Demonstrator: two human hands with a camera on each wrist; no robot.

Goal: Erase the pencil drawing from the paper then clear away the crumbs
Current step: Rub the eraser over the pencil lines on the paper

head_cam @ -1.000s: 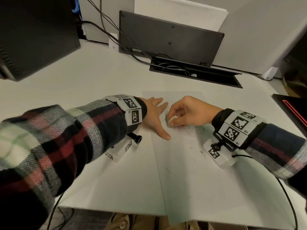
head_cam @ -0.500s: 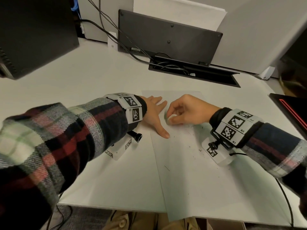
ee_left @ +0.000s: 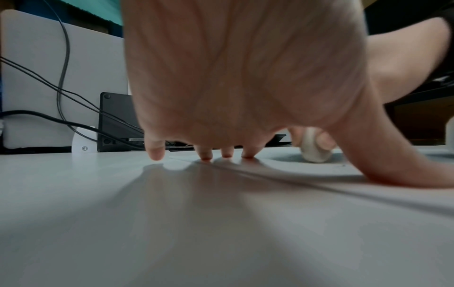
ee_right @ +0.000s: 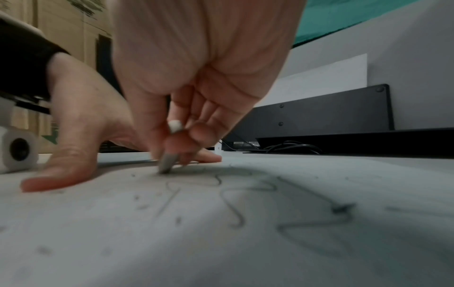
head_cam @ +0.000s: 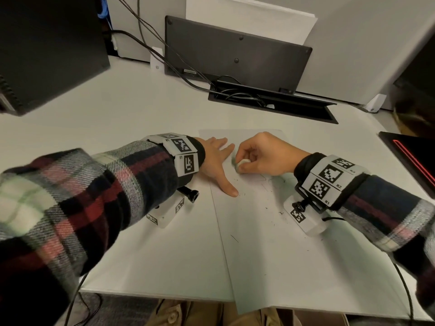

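Observation:
A white sheet of paper [head_cam: 270,243] lies on the desk with faint pencil lines [ee_right: 236,213] and dark crumbs [head_cam: 280,212] scattered over it. My right hand [head_cam: 263,156] pinches a small white eraser [head_cam: 242,164] between thumb and fingers, its tip [ee_right: 167,165] pressed on the paper. The eraser [ee_left: 315,150] also shows past my left thumb. My left hand [head_cam: 219,161] lies flat with straight, spread fingers on the paper's left edge, thumb stretched toward me, just left of the eraser.
A black cable tray [head_cam: 270,102] with its lid raised and loose cables [head_cam: 146,36] sits at the back of the desk. A dark computer case [head_cam: 47,48] stands far left. A black item with a red stripe [head_cam: 414,156] lies at the right edge.
My right hand with the eraser has shifted slightly left and away, closer to my left fingers. My left hand has stayed pressed on the paper.

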